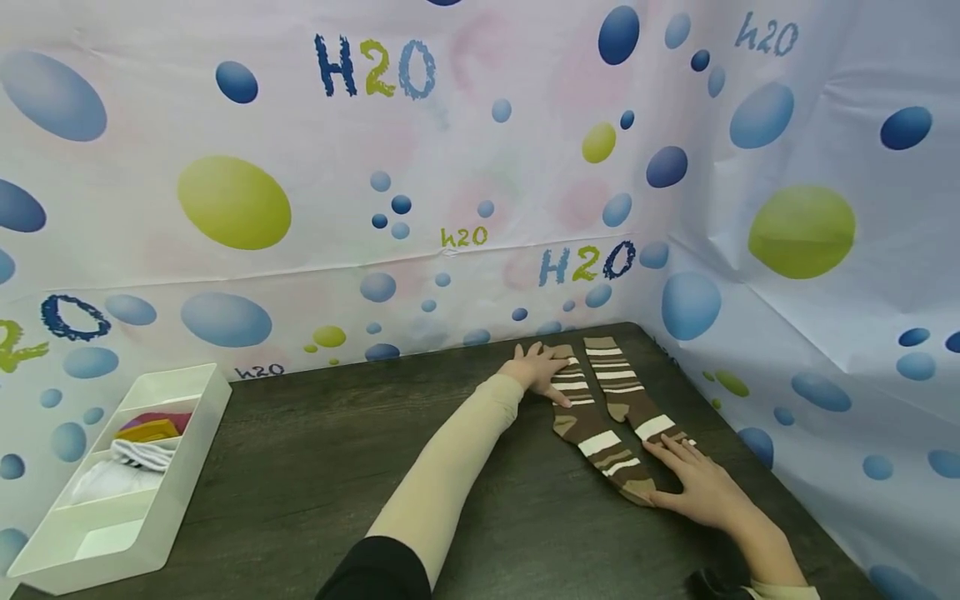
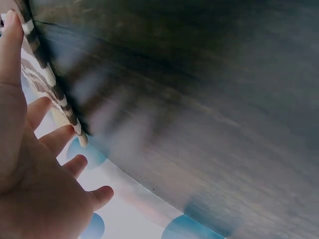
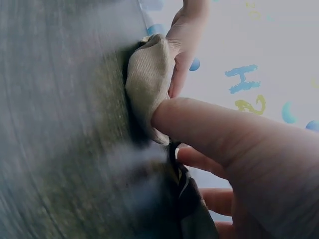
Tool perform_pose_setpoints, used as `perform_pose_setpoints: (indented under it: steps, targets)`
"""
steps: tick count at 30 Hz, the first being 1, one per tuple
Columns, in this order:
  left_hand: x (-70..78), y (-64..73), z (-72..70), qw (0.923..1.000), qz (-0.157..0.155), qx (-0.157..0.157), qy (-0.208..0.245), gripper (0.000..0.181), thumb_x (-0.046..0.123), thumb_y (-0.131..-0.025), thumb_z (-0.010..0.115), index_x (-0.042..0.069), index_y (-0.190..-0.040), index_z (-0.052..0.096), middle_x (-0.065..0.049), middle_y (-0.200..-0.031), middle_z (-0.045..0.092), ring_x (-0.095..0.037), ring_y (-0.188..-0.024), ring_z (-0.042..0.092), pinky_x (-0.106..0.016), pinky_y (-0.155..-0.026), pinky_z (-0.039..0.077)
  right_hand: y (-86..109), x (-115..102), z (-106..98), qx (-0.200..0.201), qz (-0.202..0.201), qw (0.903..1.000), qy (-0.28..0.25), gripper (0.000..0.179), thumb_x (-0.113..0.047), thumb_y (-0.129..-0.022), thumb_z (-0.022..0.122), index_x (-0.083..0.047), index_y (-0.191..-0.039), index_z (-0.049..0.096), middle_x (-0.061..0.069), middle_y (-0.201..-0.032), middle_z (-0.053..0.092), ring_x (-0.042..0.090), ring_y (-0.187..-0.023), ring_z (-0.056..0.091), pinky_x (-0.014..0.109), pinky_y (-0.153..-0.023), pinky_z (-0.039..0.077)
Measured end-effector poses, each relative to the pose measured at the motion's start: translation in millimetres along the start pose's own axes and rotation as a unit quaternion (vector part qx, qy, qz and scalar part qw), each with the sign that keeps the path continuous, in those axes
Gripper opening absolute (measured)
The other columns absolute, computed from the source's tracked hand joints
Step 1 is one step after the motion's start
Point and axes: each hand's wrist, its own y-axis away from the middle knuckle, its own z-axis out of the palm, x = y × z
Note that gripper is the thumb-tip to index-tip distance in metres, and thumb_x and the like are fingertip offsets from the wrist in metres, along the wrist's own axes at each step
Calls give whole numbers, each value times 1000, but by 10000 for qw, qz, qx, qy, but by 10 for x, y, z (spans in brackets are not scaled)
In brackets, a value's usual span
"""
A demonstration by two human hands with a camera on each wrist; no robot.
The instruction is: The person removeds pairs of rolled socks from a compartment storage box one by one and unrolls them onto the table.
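Observation:
Two brown socks with white and tan stripes lie side by side on the dark table. My left hand (image 1: 534, 371) rests with fingers spread at the cuff end of the left sock (image 1: 592, 429). In the left wrist view the striped knit runs along those straight fingers. Down at the toe end, my right hand (image 1: 708, 487) reaches across both socks. Its thumb touches the tan toe of the left sock, while the other fingers lie over the foot of the right sock (image 1: 626, 398), hiding its toe. Close up, the right wrist view shows the thumb against the ribbed tan toe (image 3: 148, 72).
A white divided box (image 1: 198, 433) stands at the left of the table (image 1: 322, 467). Folded purple and yellow cloth (image 1: 153, 427) and grey-white cloth pieces (image 1: 127, 471) sit in its compartments. Printed sheeting (image 1: 337, 208) hangs behind and along the right side.

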Motion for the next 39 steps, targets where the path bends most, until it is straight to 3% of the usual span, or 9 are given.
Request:
perform_pose_setpoints:
  steps: [10, 15, 19, 26, 39]
  targets:
    - [-83, 162, -54, 9989, 98, 373, 256, 83, 65, -90, 50, 33, -157, 13, -7, -164, 16, -33, -153, 7, -61, -120, 10, -3, -126, -122, 726, -364, 9965, 218, 74, -54, -82, 71, -8, -137, 54, 26, -140, 50, 53, -131, 40, 72, -91, 39]
    - [-170, 309, -105, 9976, 178, 641, 201, 77, 59, -93, 52, 39, -156, 12, -5, -164, 19, -31, -153, 9, -61, -119, 12, -62, -211, -254, 915, -476, 9938, 413, 69, -50, -84, 70, -9, -137, 54, 25, -141, 50, 51, -131, 41, 72, -91, 39]
    - [-232, 469, -120, 9961, 259, 817, 187, 76, 56, -94, 53, 35, -156, 15, -4, -164, 17, -29, -153, 9, -62, -119, 14, -98, -278, -342, 1108, -665, 9904, 487, 63, -44, -84, 72, -9, -134, 57, 23, -136, 54, 50, -129, 44, 70, -89, 41]
    - [-369, 897, -96, 9946, 215, 1008, 86, 75, 58, -94, 50, 34, -156, 15, -2, -165, 16, -27, -153, 10, -62, -118, 17, -210, -442, -434, 1483, -1081, 9812, 596, 54, -36, -82, 75, -8, -126, 64, 21, -130, 60, 48, -124, 49, 66, -91, 44]
    - [-786, 1863, 50, 9883, -258, 1431, 466, 71, 56, -95, 51, 32, -155, 24, -4, -162, 24, -31, -152, 17, -63, -117, 18, -574, -947, -455, 1427, -1577, 9756, 544, 46, -31, -84, 74, -9, -124, 66, 18, -124, 64, 41, -116, 59, 60, -91, 47]
